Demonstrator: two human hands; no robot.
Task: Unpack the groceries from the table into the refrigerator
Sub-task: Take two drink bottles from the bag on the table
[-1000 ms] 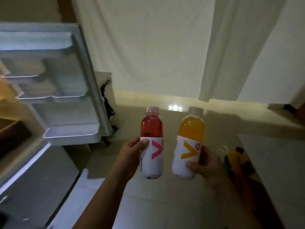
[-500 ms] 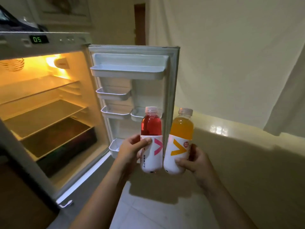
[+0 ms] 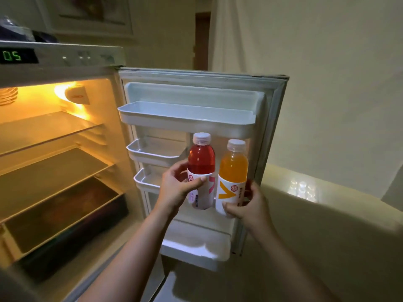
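Since the refrigerator point(image 3: 65, 162) is standing open with its door bins facing me, I'm holding both drinks upright to drop in; left hand point(image 3: 177, 188) is gripping the red bottle point(image 3: 201, 162); right hand point(image 3: 246, 205) is gripping the orange bottle point(image 3: 233, 171), both hovering above the bottom door bin point(image 3: 194, 247).

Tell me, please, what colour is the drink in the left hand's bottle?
Red, clearest in the head view: the red bottle in the left hand.
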